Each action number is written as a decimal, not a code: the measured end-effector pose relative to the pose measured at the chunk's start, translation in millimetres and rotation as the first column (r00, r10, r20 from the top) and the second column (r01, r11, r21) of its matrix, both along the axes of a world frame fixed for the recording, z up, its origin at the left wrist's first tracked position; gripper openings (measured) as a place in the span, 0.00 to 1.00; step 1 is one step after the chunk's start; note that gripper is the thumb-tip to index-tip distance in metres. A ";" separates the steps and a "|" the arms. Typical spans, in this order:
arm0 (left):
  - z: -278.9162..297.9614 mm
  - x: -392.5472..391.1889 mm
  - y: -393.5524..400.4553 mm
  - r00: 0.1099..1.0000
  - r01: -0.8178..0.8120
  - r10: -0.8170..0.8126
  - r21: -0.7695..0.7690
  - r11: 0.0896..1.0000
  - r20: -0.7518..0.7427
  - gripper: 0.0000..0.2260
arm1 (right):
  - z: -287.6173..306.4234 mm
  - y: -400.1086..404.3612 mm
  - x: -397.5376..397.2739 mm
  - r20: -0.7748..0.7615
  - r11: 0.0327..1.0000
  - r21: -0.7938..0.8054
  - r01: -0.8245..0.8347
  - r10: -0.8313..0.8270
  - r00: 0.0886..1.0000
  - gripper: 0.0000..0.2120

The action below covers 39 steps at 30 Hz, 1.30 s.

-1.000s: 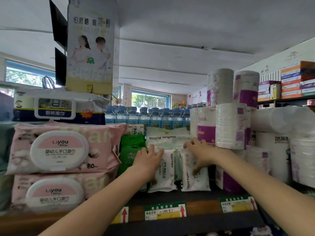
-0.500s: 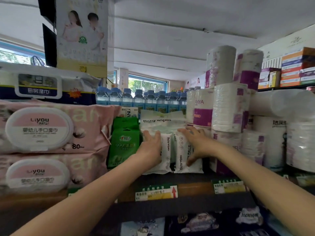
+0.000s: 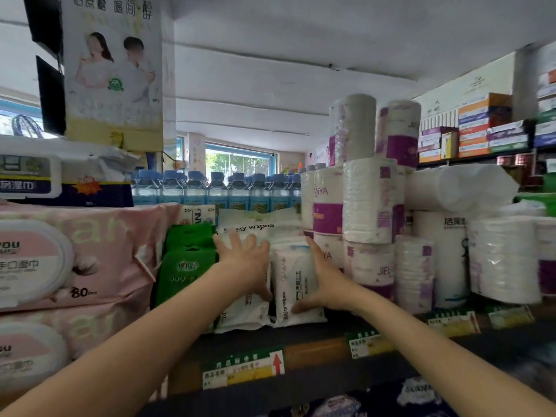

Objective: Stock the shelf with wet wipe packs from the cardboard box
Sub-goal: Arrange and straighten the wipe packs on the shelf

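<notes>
Two white baby wipe packs stand upright side by side on the shelf (image 3: 316, 353). My left hand (image 3: 243, 260) presses flat on the front of the left pack (image 3: 246, 311), fingers spread and straight. My right hand (image 3: 326, 281) lies against the right edge of the right pack (image 3: 296, 275), with its thumb on the pack's lower front and its fingers pointing up. A larger white "Baby wipes" pack (image 3: 255, 225) sits behind and above them. The cardboard box is out of view.
Green wipe packs (image 3: 188, 266) stand just left of the white ones, and big pink lidded packs (image 3: 99, 254) are stacked further left. Wrapped tissue rolls (image 3: 370, 200) tower close on the right. Water bottles (image 3: 216, 191) line the back. Price tags (image 3: 243, 368) run along the shelf edge.
My right hand slid from the front of the right pack to its right edge. My left hand stayed pressed on the left pack. The view shifted slightly.
</notes>
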State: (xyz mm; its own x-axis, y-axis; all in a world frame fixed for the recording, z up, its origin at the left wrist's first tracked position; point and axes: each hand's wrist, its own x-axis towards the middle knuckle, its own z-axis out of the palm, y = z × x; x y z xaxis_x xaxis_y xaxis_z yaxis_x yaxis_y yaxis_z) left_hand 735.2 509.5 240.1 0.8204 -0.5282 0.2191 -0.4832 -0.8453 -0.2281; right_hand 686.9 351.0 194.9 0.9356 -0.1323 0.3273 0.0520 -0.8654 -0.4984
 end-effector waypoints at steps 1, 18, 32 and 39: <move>1.1 1.9 -4.0 0.998 0.060 -0.060 -0.010 0.998 -0.032 0.50 | -1.6 0.2 1.5 -0.007 1.000 0.023 -0.009 0.009 1.000 0.66; 1.8 24.0 -6.9 0.977 0.178 -0.184 -0.067 0.982 -0.103 0.54 | 32.0 0.1 14.7 -0.093 0.986 0.153 -0.063 0.078 0.993 0.60; 9.7 34.3 26.6 0.991 0.095 -0.089 0.055 0.994 -0.098 0.46 | 26.4 37.5 5.4 -0.032 0.725 -0.688 0.024 -0.063 0.997 0.54; -2.4 32.4 30.5 0.985 0.169 -0.167 -0.052 0.984 0.038 0.45 | 29.6 29.7 5.0 -0.099 0.782 -0.623 0.021 -0.105 0.990 0.56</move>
